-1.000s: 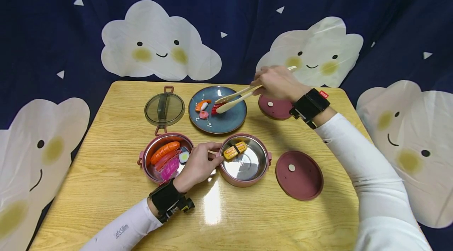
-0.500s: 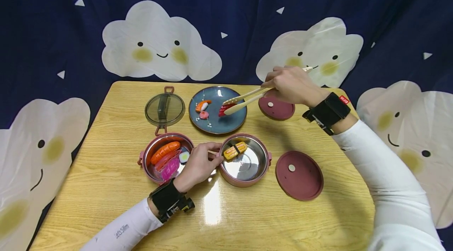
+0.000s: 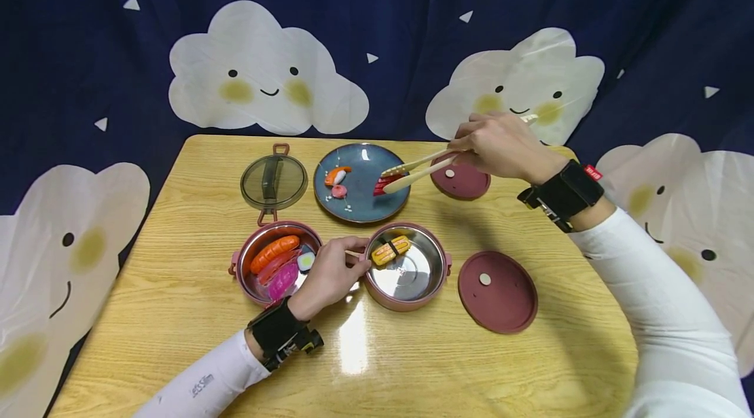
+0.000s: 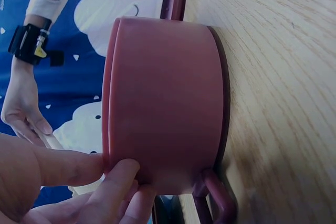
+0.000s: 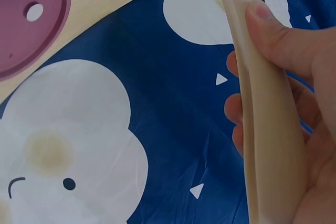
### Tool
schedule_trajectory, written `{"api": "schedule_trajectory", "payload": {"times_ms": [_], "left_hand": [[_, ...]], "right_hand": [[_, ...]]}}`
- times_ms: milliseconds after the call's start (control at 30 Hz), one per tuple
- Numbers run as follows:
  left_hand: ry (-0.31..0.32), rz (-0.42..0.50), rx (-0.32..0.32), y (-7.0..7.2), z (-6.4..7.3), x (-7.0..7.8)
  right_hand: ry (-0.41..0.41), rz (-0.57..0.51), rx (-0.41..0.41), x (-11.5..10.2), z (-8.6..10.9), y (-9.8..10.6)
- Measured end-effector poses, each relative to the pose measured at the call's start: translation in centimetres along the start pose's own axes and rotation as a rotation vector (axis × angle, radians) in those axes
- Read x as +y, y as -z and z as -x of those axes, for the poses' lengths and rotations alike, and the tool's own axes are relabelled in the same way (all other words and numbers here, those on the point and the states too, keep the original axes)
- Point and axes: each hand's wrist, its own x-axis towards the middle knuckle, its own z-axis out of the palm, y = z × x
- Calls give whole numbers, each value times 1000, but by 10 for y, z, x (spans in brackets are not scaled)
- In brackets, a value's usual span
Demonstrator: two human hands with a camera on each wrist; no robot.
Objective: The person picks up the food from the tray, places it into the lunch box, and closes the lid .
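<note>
My right hand (image 3: 497, 143) grips cream-coloured tongs (image 5: 273, 129), thumb on one arm and fingers round the other. Between the tong tips is a red sushi piece (image 3: 383, 184), over the right part of the blue plate (image 3: 365, 209). An orange-and-white shrimp sushi (image 3: 338, 175) and a small pink piece (image 3: 339, 191) lie on the plate's left. With thumb and fingers my left hand (image 3: 332, 274) holds the left rim of a pink pot (image 4: 165, 103). Inside that pot is a yellow sushi piece with a dark band (image 3: 391, 250).
Left of it stands a second pink pot (image 3: 235, 263) holding a sausage (image 3: 275, 253), a magenta piece (image 3: 284, 279) and other toy food. A glass lid (image 3: 253, 186) lies behind it. Two dark pink lids (image 3: 506, 303) lie on the right of the table.
My right hand has moved right, drawing the tongs and the red sushi piece from the plate's middle toward its right side. The left hand stays at the pot.
</note>
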Motion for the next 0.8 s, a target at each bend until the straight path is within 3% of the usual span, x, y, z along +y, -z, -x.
{"api": "schedule_trajectory", "payload": {"times_ms": [467,800], "left_hand": [[3,-8,-5,0,0,-2],[-2,-14,-11,0,0,-1]], "right_hand": [[-1,24,13,-4,30,23],[26,33,64,-20,48,40]]}}
